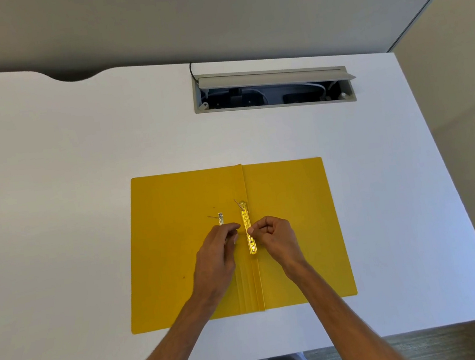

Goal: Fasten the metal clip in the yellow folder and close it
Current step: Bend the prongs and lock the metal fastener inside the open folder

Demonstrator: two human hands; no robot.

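Head view: the left hand (217, 253) lies fingers-down on a small silver metal clip piece (220, 218), its grip hidden (cannot tell). The right hand (274, 237), fingers curled shut, pinches the glossy yellow-tinted metal fastener strip (248, 228) along the spine. Both sit on the open matte yellow card folder (290, 203), flat on the smooth white rectangular desk (63, 172). Bare desk surrounds the folder; the grey recessed cable tray (274, 89) lies well beyond.

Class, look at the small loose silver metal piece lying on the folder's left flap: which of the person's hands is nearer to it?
Left. The left hand sits directly below the silver metal piece, seemingly touching it; the right hand is further right, across the yellow clip bar.
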